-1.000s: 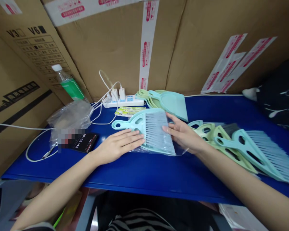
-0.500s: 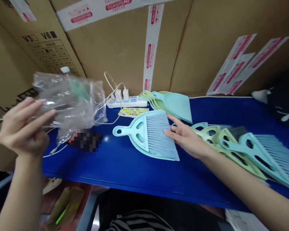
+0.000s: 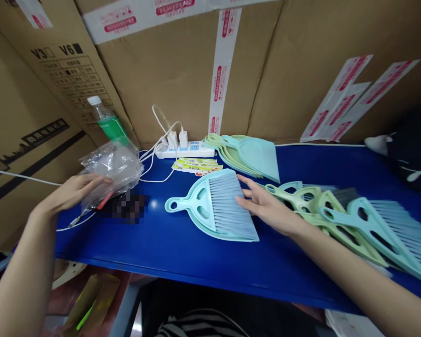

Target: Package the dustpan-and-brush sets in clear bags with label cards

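Brown cardboard (image 3: 175, 75) fills the upper frame, with red-and-white tape (image 3: 225, 70) running down its middle. At left is a white-capped bottle (image 3: 112, 127); near centre, a white power strip (image 3: 196, 150) with yellow-green packets (image 3: 199, 163) just below. Dark patterned fabric (image 3: 414, 150) shows at the right edge.

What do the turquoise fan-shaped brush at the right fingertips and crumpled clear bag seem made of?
Turquoise fan-shaped brush: probably smooth moulded plastic, given its even colour and clean edges; its straight bristles look synthetic. Crumpled clear bag: likely thin, glossy plastic film, from its creases and bright glints.
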`<state>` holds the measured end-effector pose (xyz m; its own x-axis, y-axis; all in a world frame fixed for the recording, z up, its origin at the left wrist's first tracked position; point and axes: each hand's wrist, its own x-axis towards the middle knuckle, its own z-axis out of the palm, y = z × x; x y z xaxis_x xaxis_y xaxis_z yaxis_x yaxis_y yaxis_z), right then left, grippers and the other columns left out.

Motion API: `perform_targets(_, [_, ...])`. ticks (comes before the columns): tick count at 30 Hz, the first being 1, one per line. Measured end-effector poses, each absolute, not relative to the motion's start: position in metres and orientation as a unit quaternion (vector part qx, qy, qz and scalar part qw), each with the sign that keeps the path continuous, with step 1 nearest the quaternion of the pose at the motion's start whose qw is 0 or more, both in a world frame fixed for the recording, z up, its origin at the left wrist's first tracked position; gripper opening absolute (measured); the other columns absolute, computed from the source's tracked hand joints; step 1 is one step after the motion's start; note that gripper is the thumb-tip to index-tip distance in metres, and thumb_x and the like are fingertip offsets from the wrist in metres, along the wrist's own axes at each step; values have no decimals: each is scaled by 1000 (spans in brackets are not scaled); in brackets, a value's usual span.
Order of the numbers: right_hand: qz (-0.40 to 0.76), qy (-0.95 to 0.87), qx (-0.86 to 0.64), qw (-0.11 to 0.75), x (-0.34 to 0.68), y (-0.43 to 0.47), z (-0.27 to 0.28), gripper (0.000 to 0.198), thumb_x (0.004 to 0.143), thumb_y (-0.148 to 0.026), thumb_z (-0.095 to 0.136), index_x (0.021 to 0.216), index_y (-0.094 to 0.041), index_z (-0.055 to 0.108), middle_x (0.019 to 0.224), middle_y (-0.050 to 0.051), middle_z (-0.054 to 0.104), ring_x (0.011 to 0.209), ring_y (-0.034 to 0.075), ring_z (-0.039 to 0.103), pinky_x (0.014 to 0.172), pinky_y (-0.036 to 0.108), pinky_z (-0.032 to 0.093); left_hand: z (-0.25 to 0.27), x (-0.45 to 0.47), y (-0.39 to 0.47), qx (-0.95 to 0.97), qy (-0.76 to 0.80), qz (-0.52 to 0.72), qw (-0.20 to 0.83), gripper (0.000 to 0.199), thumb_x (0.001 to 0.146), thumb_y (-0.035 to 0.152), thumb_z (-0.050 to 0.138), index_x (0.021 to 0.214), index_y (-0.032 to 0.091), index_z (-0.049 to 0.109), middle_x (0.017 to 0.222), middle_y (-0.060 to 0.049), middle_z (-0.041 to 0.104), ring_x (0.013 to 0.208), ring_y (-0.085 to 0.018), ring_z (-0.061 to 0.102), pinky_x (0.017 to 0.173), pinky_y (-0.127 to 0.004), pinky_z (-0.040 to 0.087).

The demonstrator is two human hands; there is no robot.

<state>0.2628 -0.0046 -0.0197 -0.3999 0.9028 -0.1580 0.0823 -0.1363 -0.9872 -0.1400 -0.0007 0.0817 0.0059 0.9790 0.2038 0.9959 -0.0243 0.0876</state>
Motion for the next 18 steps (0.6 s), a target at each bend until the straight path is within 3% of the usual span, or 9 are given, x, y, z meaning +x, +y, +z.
perform_targets(2, [591,-582,-461,316,264,-6,-17,78,88,-37,56,154,-26,16,128,13,61,92,22,68,65,32,59,82,-138,-2,-713,-698,-69,8,69,86,71,25,78,18,70,96,-5,76,93,-25,69,90,-39,53])
perform_targets(4, [563,-604,-479,299,266,-8,-14,79,87,-39,57,154,-28,17,133,13,57,89,21,67,61,30,58,82,-132,-6,-721,-686,-78,55,67,88,69,25,82,17,68,101,-9,74,99,-28,67,94,-44,51])
perform_targets(7, [528,-644,-483,270,270,-12,-11,82,86,-45,55,156,-31,13,132,13,55,78,20,67,55,31,58,78,-110,-15,-780,-603,-132,105,54,93,58,29,89,20,67,104,-7,73,99,-24,66,94,-42,51])
perform_targets(9, [477,-689,-486,247,272,-16,-9,80,88,-47,52,156,-29,14,127,13,59,68,19,65,54,34,58,69,-89,-20,-832,-534,-131,72,48,95,52,31,98,21,68,107,-7,72,99,-23,66,94,-40,52])
perform_targets(12, [285,-768,-522,237,273,-22,-4,68,90,-42,47,152,-24,28,129,16,57,62,18,63,64,42,58,46,-55,-20,-888,-453,-69,39,48,95,52,36,118,19,63,119,-11,68,108,-26,64,97,-42,50])
perform_targets(15, [93,-791,-540,271,270,-28,2,49,92,-33,42,138,-17,48,127,19,55,68,22,65,66,43,55,22,-28,-17,-912,-406,-19,45,46,98,45,38,128,15,55,123,-14,65,111,-27,62,97,-43,50])
perform_targets(18, [70,-839,-444,306,260,-35,5,30,96,-28,40,112,-17,63,101,13,64,80,23,65,68,37,53,10,-14,-17,-920,-389,-21,49,38,100,38,37,123,15,56,105,-12,66,97,-25,65,88,-39,53])
